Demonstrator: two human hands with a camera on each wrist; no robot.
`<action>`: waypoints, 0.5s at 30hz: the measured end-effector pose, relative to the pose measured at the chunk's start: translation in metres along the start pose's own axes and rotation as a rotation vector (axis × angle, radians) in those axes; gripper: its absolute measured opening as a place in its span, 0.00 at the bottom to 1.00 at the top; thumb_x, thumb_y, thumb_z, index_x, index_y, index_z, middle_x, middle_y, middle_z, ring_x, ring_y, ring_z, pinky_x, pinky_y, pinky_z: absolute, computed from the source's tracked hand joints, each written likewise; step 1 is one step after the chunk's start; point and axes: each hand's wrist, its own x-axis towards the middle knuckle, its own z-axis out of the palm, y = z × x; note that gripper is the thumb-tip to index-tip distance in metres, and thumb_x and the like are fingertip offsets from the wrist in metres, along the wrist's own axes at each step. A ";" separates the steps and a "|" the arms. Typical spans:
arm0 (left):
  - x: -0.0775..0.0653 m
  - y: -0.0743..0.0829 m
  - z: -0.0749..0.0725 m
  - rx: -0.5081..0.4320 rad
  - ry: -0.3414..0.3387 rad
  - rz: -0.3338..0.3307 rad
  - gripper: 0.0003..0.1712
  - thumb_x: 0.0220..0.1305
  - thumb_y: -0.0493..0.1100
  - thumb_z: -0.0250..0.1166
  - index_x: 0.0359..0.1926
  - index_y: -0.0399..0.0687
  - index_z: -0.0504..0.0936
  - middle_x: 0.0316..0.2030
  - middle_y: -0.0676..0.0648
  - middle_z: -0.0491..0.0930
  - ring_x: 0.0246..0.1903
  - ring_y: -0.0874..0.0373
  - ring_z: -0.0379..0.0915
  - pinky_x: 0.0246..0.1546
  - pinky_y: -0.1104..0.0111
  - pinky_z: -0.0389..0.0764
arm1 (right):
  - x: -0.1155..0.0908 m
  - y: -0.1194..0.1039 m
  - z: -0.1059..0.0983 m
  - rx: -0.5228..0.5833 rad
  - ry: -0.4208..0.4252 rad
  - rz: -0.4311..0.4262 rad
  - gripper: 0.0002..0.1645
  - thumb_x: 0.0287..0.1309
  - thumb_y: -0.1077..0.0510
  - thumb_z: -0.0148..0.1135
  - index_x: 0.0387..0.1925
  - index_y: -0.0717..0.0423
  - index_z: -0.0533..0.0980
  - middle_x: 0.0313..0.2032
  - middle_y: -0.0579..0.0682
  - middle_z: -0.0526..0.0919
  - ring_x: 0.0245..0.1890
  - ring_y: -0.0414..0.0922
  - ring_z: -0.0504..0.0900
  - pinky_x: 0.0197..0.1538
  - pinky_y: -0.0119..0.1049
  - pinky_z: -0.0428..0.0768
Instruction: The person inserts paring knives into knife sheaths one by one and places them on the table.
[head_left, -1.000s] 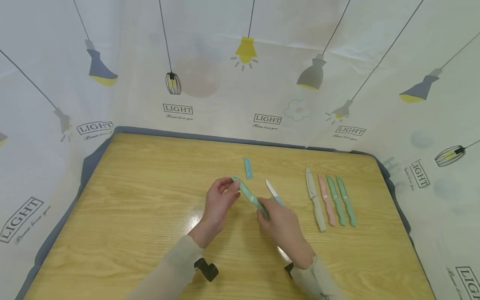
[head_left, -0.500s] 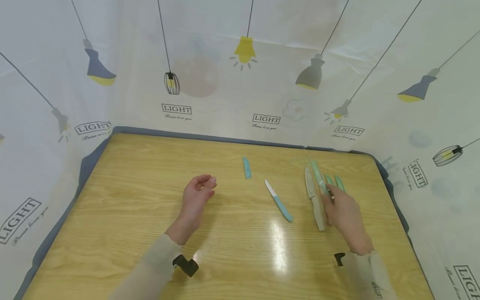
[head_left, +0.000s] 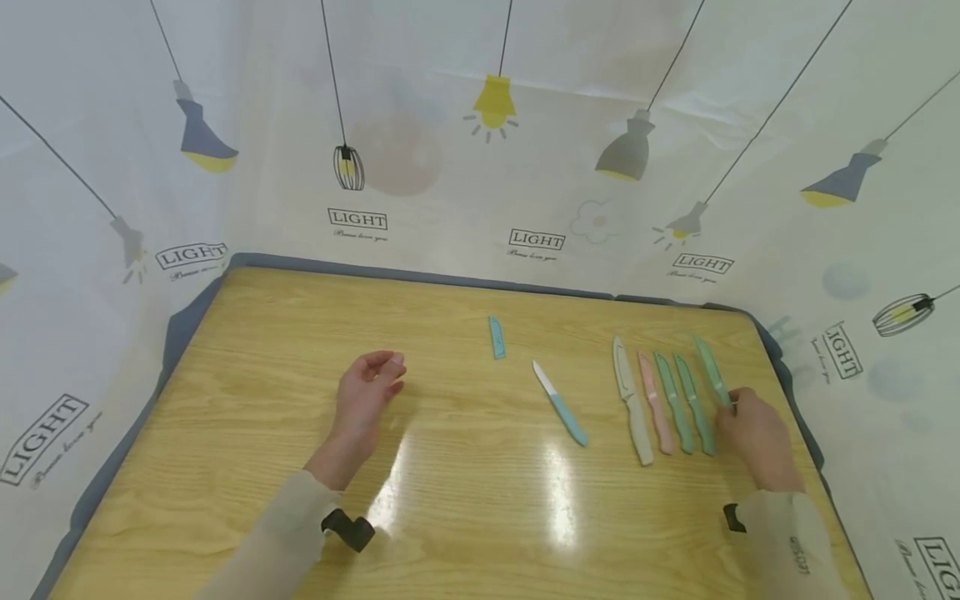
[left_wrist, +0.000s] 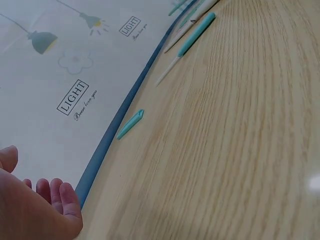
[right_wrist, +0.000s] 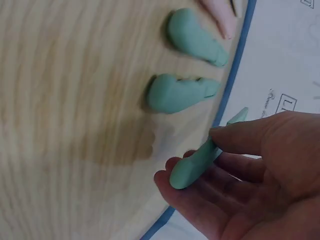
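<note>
My right hand [head_left: 759, 437] pinches a green sheathed knife [head_left: 711, 367] by its handle, at the right end of a row of knives. In the right wrist view the thumb and fingers hold that green handle [right_wrist: 192, 167] over the table. Beside it lie two more green knives [head_left: 696, 404], a pink knife [head_left: 656, 404] and a larger beige knife [head_left: 633, 404], all sheathed. My left hand [head_left: 360, 408] hovers over the left-centre of the table with loosely curled fingers and nothing in them. Mid-table lies a blue-handled knife [head_left: 562, 407] with a bare white blade.
A small blue blade sheath [head_left: 497, 337] lies behind the blue-handled knife. The wooden table [head_left: 262, 400] is bordered at the back and sides by a blue-grey edge [head_left: 420, 277]. A printed curtain [head_left: 420, 225] rises beyond it.
The right hand has carried the green knife from the middle to the right end of the row. My left hand has let go of that knife and drawn back to the left.
</note>
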 end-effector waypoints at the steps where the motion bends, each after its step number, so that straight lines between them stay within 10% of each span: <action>1: 0.000 0.000 -0.001 0.001 -0.001 -0.001 0.23 0.64 0.44 0.65 0.53 0.36 0.69 0.45 0.44 0.74 0.48 0.51 0.73 0.59 0.55 0.73 | 0.000 0.002 0.000 -0.007 -0.003 0.004 0.29 0.68 0.58 0.44 0.56 0.84 0.64 0.43 0.74 0.76 0.38 0.62 0.77 0.34 0.52 0.77; 15: 0.002 0.004 -0.007 0.037 -0.036 -0.037 0.28 0.63 0.36 0.63 0.60 0.29 0.65 0.49 0.44 0.72 0.47 0.56 0.72 0.60 0.55 0.72 | 0.000 0.009 0.003 -0.111 -0.122 0.084 0.30 0.67 0.55 0.43 0.58 0.78 0.65 0.48 0.78 0.71 0.42 0.70 0.75 0.33 0.59 0.77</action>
